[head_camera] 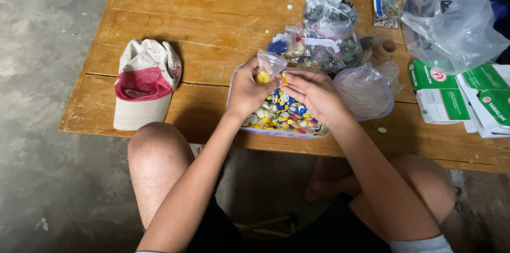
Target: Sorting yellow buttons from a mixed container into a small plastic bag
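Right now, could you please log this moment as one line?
left hand: holds small clear bag | right hand: pinches yellow piece | below: tray of coloured pieces

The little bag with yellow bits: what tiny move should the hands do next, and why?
Probably drop the yellow piece pinched in the right hand into the little bag. The left hand holds that bag open just beside it, yellow bits already sit inside, and both hands hover over the tray of mixed caps.

Small clear plastic bag [270,65] with yellow pieces inside, held upright and open just above the tray [276,132], tray shallow, clear, heaped with yellow, blue and white buttons [284,112]
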